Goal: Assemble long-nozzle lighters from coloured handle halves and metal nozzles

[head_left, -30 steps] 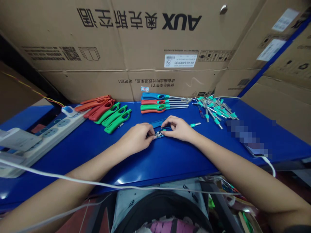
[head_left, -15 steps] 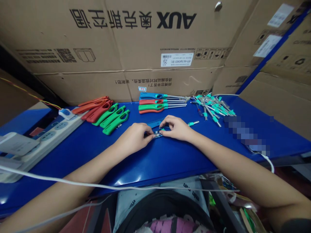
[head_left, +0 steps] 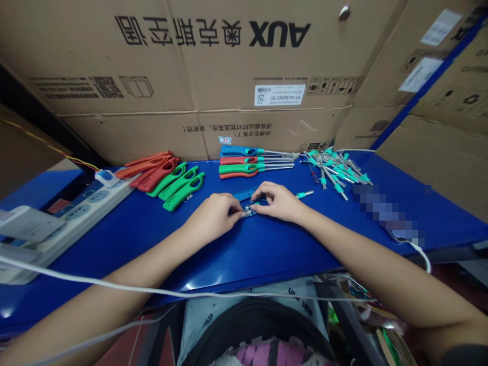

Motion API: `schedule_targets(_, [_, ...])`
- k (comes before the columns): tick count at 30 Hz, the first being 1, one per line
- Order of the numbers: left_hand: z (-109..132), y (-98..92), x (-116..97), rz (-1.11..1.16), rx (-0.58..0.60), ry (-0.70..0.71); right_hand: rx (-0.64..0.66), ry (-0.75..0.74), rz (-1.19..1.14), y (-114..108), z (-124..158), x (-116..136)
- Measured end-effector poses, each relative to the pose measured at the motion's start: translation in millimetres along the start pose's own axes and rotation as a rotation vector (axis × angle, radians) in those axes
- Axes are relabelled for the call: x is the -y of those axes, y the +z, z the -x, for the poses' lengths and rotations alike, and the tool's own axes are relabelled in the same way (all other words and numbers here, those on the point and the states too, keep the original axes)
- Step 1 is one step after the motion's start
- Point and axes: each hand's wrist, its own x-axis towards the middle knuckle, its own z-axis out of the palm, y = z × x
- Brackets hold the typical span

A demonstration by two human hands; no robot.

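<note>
Centre of frame, on the blue table (head_left: pixel 213 259): one blue casing (head_left: pixel 244 194), stiff plastic and light by its look, with small fittings (head_left: pixel 249 209) just below, probably fragile; best held by the casing's edges. Left hand (head_left: pixel 213 218): thumb and forefinger nearly together at the fittings. Right hand (head_left: pixel 278 202): curled, a gap between thumb and forefinger (firm hold, either hand: cannot tell).

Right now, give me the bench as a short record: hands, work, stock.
left hand: fingertips at small parts; exact grip unclear
right hand: fingertips at the same parts
behind parts: blue handle piece, partly hidden
left stock: orange, red, green handles
right stock: heaped metal tubes, teal fittings
surface: blue table
</note>
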Motion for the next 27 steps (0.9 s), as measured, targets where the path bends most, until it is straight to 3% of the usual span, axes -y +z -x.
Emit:
schedule_targets(11, [0,-2.0,0,0.009,0.002,0.009,-0.019,-0.032,-0.03,-2,0,1])
schedule_targets(17, [4,-5.1,-3,-0.056,-0.012,0.041,-0.054,0.033,-0.17,-24,-2,0])
schedule_targets(22, [7,-4.3,-11,-0.144,-0.084,0.183,0.057,-0.023,-0.06,-43,1,5])
schedule_targets(27, [6,10.9,-9,-0.1,-0.075,0.301,0.261,-0.112,0.034,-41,5,5])
